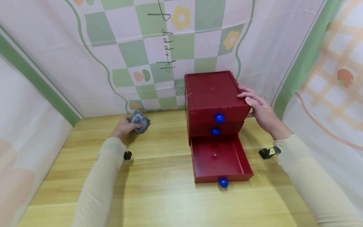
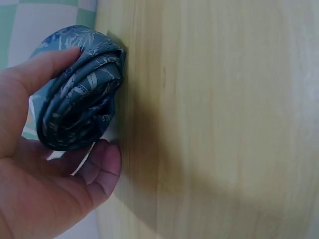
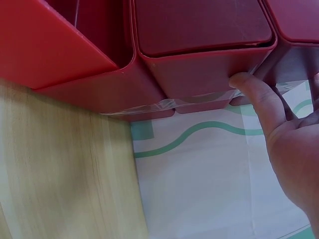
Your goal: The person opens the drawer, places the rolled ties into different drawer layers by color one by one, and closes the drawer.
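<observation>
My left hand [image 1: 123, 126] holds a folded bundle of dark blue-grey patterned cloth [image 1: 139, 121] at the back left of the table. In the left wrist view the thumb lies over the rolled layers of the cloth [image 2: 82, 89], with fingers curled beneath it. My right hand [image 1: 262, 110] rests against the upper right edge of a red drawer cabinet [image 1: 212, 90]. Its thumb touches the cabinet's side in the right wrist view. The bottom drawer [image 1: 205, 179] is pulled out and bare inside; the two drawers above sit closed.
Blue round knobs [image 1: 219, 118] stick out from the drawer fronts. Clear tape [image 3: 189, 101] runs along the cabinet's side. A patterned curtain [image 1: 158, 53] hangs behind the wooden table [image 1: 158, 195], with more fabric at both sides.
</observation>
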Available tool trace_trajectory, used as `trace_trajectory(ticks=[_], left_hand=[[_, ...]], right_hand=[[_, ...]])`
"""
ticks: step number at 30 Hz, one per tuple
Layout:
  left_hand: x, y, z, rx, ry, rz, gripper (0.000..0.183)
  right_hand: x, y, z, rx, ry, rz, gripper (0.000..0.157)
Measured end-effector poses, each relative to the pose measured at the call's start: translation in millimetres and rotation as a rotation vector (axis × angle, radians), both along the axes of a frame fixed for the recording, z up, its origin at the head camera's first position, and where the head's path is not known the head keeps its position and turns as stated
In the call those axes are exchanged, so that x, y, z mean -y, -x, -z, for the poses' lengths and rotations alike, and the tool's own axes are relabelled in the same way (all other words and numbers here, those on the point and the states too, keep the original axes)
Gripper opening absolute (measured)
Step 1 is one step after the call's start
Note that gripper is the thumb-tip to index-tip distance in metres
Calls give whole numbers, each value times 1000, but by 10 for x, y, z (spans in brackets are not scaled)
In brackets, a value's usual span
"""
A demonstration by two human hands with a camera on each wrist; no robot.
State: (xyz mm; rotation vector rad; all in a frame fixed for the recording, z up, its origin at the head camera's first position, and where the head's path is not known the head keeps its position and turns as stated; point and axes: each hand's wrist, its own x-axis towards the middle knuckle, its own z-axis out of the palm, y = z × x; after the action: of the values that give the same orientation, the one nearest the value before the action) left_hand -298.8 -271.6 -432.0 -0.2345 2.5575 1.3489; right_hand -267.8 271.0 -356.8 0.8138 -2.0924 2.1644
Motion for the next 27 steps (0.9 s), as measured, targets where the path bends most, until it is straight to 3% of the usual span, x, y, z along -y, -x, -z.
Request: trace_trajectory(ticks=[12, 19, 24, 27], left_hand=[[-161, -6, 48, -147, 33, 14, 88], [-267, -17, 52, -177, 40, 43, 83], [-370, -44, 45, -189, -48, 39, 84], [-455, -67, 5, -186, -152, 29, 84]], right_hand=[[-1, -7, -3, 2, -12, 7, 31], [0, -4, -8, 5, -14, 5, 31], [-1, -1, -4, 0, -14, 1, 32], [-4, -3, -5, -1, -14, 5, 31]])
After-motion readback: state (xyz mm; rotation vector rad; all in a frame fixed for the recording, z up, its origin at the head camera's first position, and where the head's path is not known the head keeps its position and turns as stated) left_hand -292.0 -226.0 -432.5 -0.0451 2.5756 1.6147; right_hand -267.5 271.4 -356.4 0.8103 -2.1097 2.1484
